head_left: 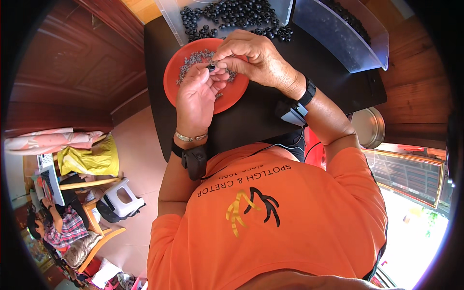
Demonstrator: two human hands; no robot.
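Note:
Over an orange-red plastic dish [171,87], my two hands meet. A small round black piece with a hole [211,68] is pinched between the thumb and fingers of my left hand [195,99], palm turned up. The thumb and forefinger of my right hand [258,58] are closed right at the top of that piece; what they hold is too small to make out. Small grey metal-looking parts [193,62] lie heaped in the dish, partly hidden by my hands.
The dish stands on a black table [157,58]. Behind it is a clear plastic bin [170,21] of black round pieces, a few spilling past its front. At right, a translucent bin [333,43] holds more dark pieces. A round tin [369,128] sits below the table's right edge.

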